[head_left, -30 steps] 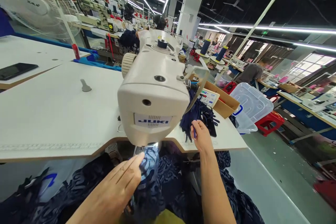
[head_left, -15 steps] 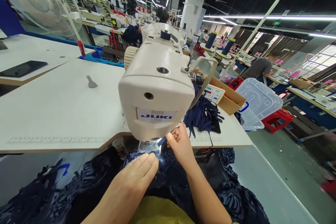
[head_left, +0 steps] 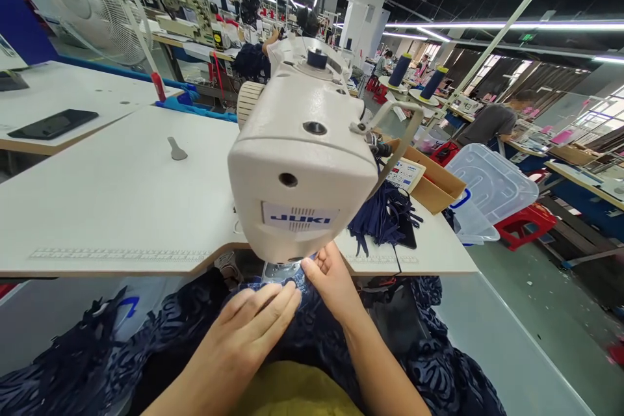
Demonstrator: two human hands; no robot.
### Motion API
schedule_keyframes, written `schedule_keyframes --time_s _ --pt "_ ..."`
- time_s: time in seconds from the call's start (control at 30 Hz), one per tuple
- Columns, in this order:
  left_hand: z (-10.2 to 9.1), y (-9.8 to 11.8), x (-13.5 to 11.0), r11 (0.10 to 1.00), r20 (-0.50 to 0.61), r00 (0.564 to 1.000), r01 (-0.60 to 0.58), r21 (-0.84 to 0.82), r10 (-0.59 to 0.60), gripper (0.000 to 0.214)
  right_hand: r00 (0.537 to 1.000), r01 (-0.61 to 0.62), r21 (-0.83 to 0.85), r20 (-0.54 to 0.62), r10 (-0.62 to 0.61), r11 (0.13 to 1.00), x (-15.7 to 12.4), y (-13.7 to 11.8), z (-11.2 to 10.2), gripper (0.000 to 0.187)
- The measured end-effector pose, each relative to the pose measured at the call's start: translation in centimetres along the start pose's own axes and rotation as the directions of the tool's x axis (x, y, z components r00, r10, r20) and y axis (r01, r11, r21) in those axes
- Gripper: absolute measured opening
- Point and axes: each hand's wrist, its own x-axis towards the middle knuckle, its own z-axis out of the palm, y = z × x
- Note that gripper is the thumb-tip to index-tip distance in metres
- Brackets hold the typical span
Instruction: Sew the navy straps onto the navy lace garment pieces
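A cream sewing machine marked JUKI stands on the white table. Dark navy patterned fabric lies under its head and spills toward me. My left hand rests flat on the fabric just below the needle area, fingers stretched out together. My right hand sits right of the needle, fingers curled and pinching the fabric edge. The needle itself is hidden by the machine head.
A pile of navy strips lies right of the machine, beside a cardboard box. A clear plastic bin and red stool stand further right. A phone and a fan are at left. Other workers sit behind.
My right hand came from the navy strips down to the fabric beside the needle. My left hand slid forward a little on the fabric.
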Motion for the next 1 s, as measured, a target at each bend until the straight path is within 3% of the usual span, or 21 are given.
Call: schedule_keyframes --time_s 0.17,0.57,0.8,1.0 --pt "-0.1 -0.5 -0.1 0.996 0.033 0.996 -0.083 0.031 0.082 0.043 1.0 -0.015 0.0 -0.016 0.015 1.0 0.1 0.1 0.2 0.03" --pt "0.2 -0.4 0.3 0.996 -0.015 0.997 -0.077 0.034 0.078 0.042 1.0 -0.016 -0.025 -0.022 0.016 1.0 -0.1 0.6 0.2 0.028" --pt "0.5 0.0 0.9 0.998 0.012 0.999 -0.031 0.047 0.031 0.045 0.993 0.015 -0.182 -0.11 -0.036 0.983 -0.9 0.5 0.5 0.012" --pt "1.6 1.4 0.9 0.969 -0.08 0.996 0.044 0.243 -0.025 0.035 0.993 0.05 -0.376 -0.08 -0.086 0.925 1.3 -0.4 0.1 0.008"
